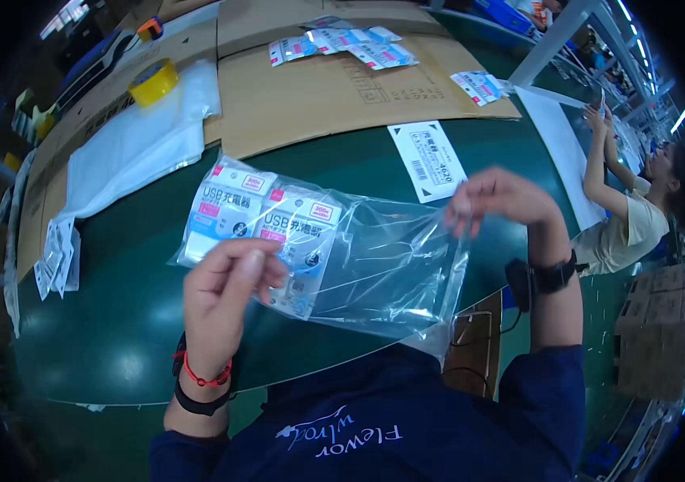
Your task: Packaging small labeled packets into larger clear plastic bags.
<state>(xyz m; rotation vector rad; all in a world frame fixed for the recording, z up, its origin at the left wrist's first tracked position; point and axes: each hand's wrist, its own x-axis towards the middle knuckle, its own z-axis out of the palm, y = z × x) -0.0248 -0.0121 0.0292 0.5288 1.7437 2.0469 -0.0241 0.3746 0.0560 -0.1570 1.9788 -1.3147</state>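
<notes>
We pinch the clear plastic bag (375, 265) with left hand (226, 293) and right hand (499, 197); two white charger packs (266, 233) are inside, mouth not sealed.

Green counter (118, 337): bears flattened cardboard sheets (318, 96), white plastic sheeting (134, 153), one white label card (427, 161), small packets (57, 257) at left edge.

Packing workshop: cardboard sheets (342, 80), tape roll (153, 82)

The left hand (226, 277) hides part of one charger packet (298, 249).
</notes>
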